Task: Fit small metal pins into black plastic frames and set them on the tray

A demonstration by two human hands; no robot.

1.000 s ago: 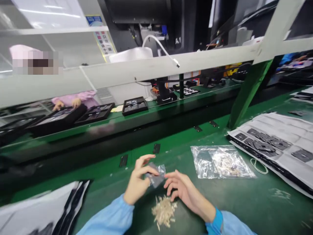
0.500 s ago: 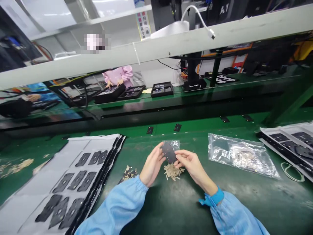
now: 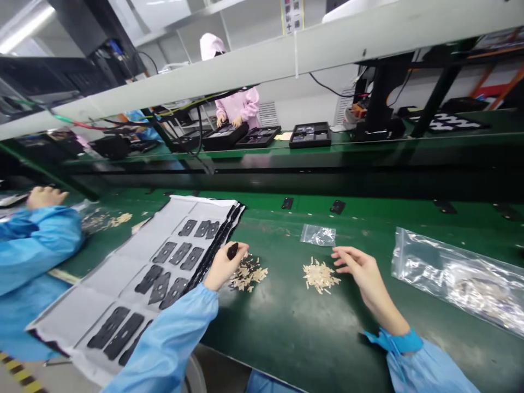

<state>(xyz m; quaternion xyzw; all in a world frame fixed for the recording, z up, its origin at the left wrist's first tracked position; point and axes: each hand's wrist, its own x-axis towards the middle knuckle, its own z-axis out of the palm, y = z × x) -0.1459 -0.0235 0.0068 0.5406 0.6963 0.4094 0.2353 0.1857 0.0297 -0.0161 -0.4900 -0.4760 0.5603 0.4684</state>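
Note:
My left hand (image 3: 224, 266) is closed on a flat black plate (image 3: 232, 251), of which only a small part shows past the fingers. It is beside the right edge of the white-lined tray (image 3: 135, 248), where similar black plates (image 3: 165, 252) lie in rows. Just right of this hand is a heap of small pale strips mixed with black bits (image 3: 249, 273). My right hand (image 3: 357, 266) hovers with fingers apart and nothing visible in them. A second heap of pale strips (image 3: 320, 275) lies to its left, below a small clear zip bag (image 3: 318, 235).
A large clear zip bag (image 3: 462, 281) lies at the right. Single black plates (image 3: 287, 203) lie along the bench's back strip. At the left a co-worker's blue sleeve (image 3: 45, 234) reaches in. Across the bench a person in pink (image 3: 237, 106) works at black trays (image 3: 310, 135).
My left hand has carried the black plate left toward the white-lined tray. My right hand has let go of it and moved apart. The view has turned left.

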